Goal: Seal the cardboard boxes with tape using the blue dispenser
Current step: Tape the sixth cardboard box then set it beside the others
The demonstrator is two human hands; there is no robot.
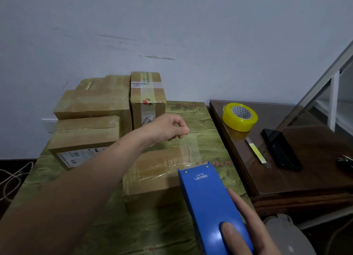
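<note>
A blue tape dispenser is gripped by my right hand at the lower right, its front end above a low cardboard box on the green table. A strip of clear tape runs from the dispenser's mouth up to my left hand, which pinches the tape's free end above the table beyond the box. The box's top shows glossy tape across it. Several more cardboard boxes are stacked at the back left.
A dark brown side table stands to the right, bearing a yellow tape roll, a utility knife and a black phone. A white shelf frame leans at far right. Cords lie on the floor at left.
</note>
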